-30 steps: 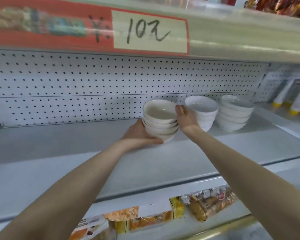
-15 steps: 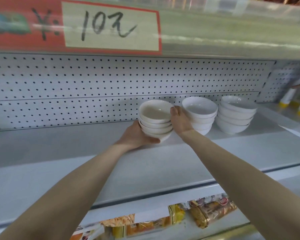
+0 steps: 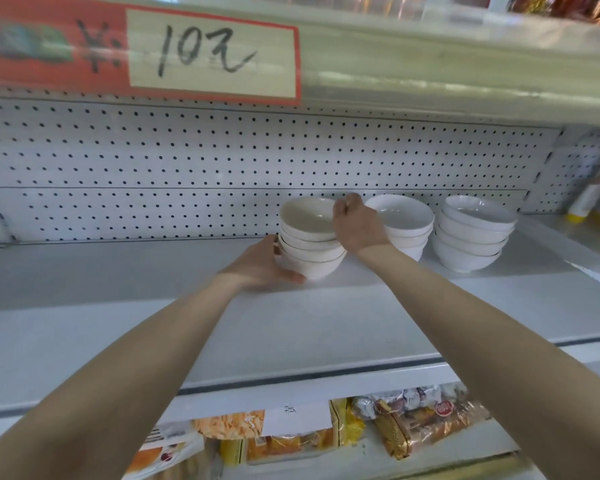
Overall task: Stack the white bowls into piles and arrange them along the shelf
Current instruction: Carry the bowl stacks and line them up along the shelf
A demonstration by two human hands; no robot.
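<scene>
Now, past the front edge of the pale grey metal shelf (image 3: 291,327), the left hand (image 3: 262,263) cups the base of the leftmost pile of glossy white ceramic bowls (image 3: 309,237). The pile has levelled from its earlier tilt and seems to rest near the back edge. The right hand (image 3: 355,225) has slid up, its fingers curled over the top rim. Rightward stand the middle white bowl pile (image 3: 409,225) and the end white bowl pile (image 3: 471,233), so the row looks nearly arranged.
</scene>
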